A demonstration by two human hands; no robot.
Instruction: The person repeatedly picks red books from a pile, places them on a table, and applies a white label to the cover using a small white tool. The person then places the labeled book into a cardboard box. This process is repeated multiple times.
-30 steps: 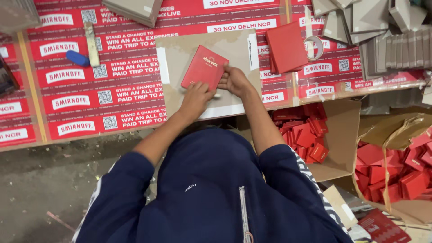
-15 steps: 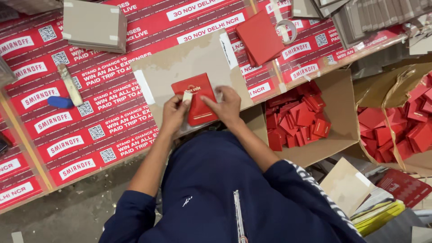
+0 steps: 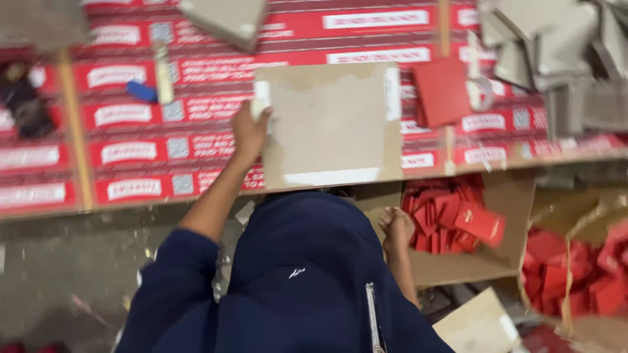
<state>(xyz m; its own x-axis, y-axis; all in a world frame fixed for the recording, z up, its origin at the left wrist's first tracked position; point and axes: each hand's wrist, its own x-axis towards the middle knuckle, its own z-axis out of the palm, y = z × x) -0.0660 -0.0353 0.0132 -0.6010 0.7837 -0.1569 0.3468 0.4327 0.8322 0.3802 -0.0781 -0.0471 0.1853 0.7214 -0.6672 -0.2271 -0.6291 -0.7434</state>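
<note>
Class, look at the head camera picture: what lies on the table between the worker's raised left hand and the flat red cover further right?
In the head view, a bare grey cardboard sheet fills the stretch between the left hand and the red cover.

We are looking down into a packing workshop. The tabletop [image 3: 196, 140] is lying under red printed sheets. At three o'clock, grey board blanks [image 3: 556, 46] are piling up; at four o'clock, open cardboard cartons [image 3: 484, 261] are brimming with small red boxes [image 3: 458, 216]. Paper scraps are littering the concrete floor [image 3: 72, 274].
</note>
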